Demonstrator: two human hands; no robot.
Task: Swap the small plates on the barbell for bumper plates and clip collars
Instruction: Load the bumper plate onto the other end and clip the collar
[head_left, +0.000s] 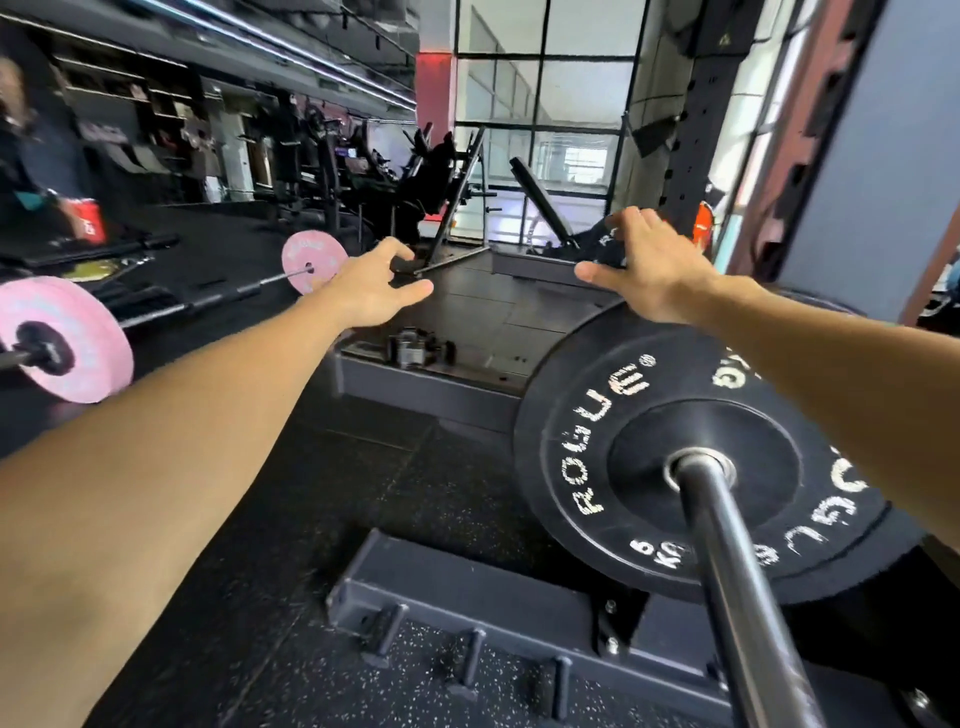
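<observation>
Bumper plate (691, 457) sits on bar sleeve (737, 587), lower right of frame. Rack base (467, 587) lies below it, at bottom centre. Second barbell (208, 301) lies on floor at left, one plate (62, 338) at each end. Collars (415, 347) on platform (493, 317), centre frame.

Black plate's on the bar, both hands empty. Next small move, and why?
Probably reach the left hand down for the collars on the platform edge. The black plate already sits on the bar, no collar shows outside it, and both the left and right hand are open and free.
</observation>
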